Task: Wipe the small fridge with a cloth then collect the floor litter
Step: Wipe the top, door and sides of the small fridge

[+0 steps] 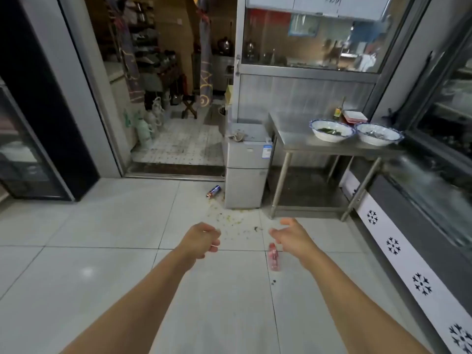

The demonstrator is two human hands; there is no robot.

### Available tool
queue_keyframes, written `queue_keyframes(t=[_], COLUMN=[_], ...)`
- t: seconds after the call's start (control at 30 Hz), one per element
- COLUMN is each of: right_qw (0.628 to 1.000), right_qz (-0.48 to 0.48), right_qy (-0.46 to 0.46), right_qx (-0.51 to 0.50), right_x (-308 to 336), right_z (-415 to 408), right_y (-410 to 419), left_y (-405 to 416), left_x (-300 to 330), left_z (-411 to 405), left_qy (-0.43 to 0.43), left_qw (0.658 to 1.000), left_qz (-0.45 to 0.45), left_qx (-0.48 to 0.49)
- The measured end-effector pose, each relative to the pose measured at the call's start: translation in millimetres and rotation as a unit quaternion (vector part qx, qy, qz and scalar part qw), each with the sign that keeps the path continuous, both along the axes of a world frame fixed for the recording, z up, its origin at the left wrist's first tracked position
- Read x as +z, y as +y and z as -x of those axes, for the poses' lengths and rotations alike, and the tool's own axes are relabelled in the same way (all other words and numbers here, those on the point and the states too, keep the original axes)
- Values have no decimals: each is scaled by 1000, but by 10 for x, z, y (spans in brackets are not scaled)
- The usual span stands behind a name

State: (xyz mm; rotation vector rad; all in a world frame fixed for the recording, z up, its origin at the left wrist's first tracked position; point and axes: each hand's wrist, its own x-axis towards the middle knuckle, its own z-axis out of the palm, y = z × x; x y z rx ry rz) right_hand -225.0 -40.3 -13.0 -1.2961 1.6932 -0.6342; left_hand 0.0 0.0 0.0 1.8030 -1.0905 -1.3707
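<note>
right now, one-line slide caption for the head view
Empty hands reach toward a small fridge topped by a cloth; can, bottle, crumbs litter the floor.

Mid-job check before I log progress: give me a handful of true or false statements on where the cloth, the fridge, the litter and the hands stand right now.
1. The cloth lies on top of the small fridge. True.
2. The left hand holds the cloth. False: both the left hand and the right hand are empty, held out over the floor.
3. A can lies on its side on the floor left of the fridge. True.
4. The pink bottle stands on the steel table. False: it lies on the floor tiles near the right hand.
5. Two bowls sit on the steel table. True.
6. The floor by the fridge is free of crumbs. False: scattered food scraps lie there.
</note>
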Motion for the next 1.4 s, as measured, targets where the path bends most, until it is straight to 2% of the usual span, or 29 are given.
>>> queue_keyframes(t=[0.2,0.37,0.7,1.0,1.13,1.4], right_qw=[1000,999,1000,999,1000,999], right_qz=[0,22,0,-16,-15,-23], right_qy=[2,-20,-4,-27,-10,-22], right_qx=[10,16,16,20,6,-9], right_x=[-23,-51,-95,-198,-202,-249], right_z=[13,53,60,-318,-609,-966], right_y=[-661,-1595,-3291,-4597,-5254,-6330], left_y=[-636,-1539,-3040,-4458,-5232,-6529], left_x=[31,116,196,63,-6,-139], left_z=[28,159,228,-106,-385,-743], left_qy=[-25,-38,-53,-39,-24,-40], left_qw=[1000,999,998,999,999,999], left_qz=[-4,3,-7,-17,-14,-35], left_qx=[3,4,34,33,28,3])
